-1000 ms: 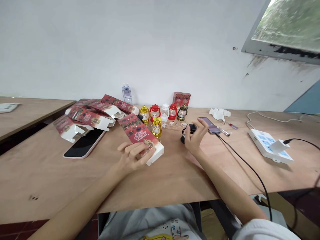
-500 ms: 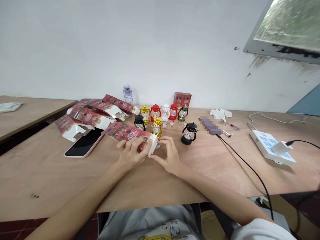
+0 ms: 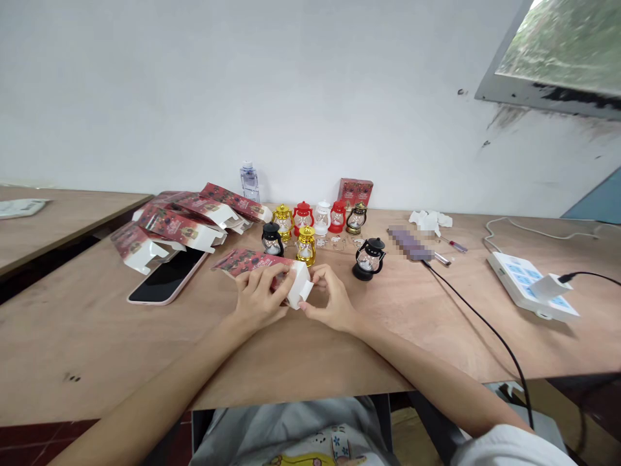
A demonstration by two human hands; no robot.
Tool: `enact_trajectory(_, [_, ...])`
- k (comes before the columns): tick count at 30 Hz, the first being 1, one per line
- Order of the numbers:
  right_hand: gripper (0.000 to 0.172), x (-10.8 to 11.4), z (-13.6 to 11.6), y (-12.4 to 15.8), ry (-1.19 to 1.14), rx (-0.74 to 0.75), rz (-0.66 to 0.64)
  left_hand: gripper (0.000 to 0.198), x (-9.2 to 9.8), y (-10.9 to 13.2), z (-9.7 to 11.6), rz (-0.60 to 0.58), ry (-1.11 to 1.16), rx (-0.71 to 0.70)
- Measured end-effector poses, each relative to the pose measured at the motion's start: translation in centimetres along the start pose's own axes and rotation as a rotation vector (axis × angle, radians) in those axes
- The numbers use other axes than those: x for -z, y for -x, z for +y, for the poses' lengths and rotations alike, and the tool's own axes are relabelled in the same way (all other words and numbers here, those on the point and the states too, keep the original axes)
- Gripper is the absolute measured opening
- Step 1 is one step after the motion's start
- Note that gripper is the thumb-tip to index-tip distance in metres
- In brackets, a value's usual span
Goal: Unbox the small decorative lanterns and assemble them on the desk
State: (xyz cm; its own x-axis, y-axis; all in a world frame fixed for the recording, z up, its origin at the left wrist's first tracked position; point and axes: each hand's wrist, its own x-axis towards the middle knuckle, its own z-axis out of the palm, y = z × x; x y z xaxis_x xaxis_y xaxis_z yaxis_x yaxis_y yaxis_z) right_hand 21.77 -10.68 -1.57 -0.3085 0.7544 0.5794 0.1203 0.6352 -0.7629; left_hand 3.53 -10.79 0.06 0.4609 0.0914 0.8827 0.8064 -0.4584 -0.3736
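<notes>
A flat red Christmas carton (image 3: 247, 262) with a white end flap lies on the wooden table (image 3: 339, 349) in front of me. My left hand (image 3: 259, 299) grips its near end, fingers curled over the top. My right hand (image 3: 327, 301) pinches the white flap (image 3: 301, 290) at the same end. A small black lantern (image 3: 369, 258) stands just right of my hands, apart from them. Behind the carton stand a black lantern (image 3: 272, 239), a gold one (image 3: 305, 246) and a row of gold, red and white lanterns (image 3: 317, 217).
A pile of flattened red cartons (image 3: 179, 217) and a phone (image 3: 165, 278) face up lie at the left. A bottle (image 3: 248, 182) and a red box (image 3: 356, 192) stand by the wall. A blurred object (image 3: 410, 243), a black cable (image 3: 475, 314) and a white power strip (image 3: 531, 285) are at the right.
My right hand left the black lantern standing on the table and came over to the carton's white end. The carton has been laid flatter and both hands now hold its near end.
</notes>
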Motion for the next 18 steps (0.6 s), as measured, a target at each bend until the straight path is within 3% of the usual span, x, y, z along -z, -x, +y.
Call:
enact_trajectory(5, [0.021,0.3,-0.1,0.2,0.053,0.091,-0.023,0.052,0.1,-0.1,-0.2,-0.015,0.001,0.053])
enact_trajectory(8, [0.018,0.3,-0.5,0.2,0.105,0.088,-0.061,0.048,0.1,0.1,-0.4,0.007,-0.009,0.019])
enact_trajectory(13, [0.019,0.2,-1.1,0.2,0.087,0.032,-0.11,0.039,-0.1,0.5,-0.5,0.042,-0.007,-0.008])
enact_trajectory(18, [0.017,0.3,-0.8,0.3,-0.111,-0.124,-0.128,0.036,-0.4,0.8,-0.5,0.052,-0.03,-0.014])
